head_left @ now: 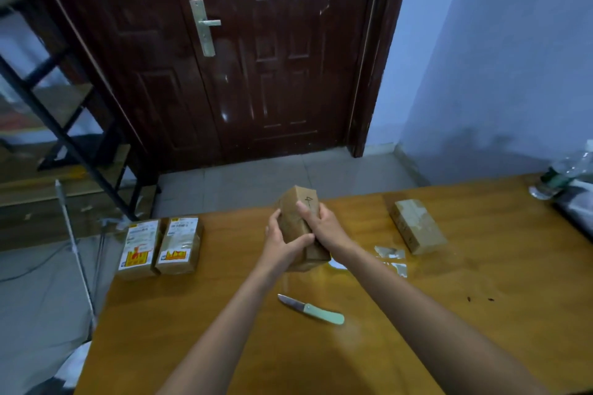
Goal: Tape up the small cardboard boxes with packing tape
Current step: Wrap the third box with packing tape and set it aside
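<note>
I hold a small brown cardboard box (296, 215) tilted on end above the middle of the wooden table (481, 314); a pen mark shows on its upper face. My left hand (282, 242) grips its left side and my right hand (321, 223) wraps its right side. Two labelled boxes (160, 247) lie side by side at the table's left edge. Another plain brown box (417, 226) rests to the right. No tape roll is visible.
A knife with a pale green handle (313, 309) lies near me, blade pointing left. Scraps of clear tape (393, 258) sit right of my hands. A plastic bottle (560, 176) lies at the far right. A dark door (256, 51) and metal shelves (64, 125) stand beyond.
</note>
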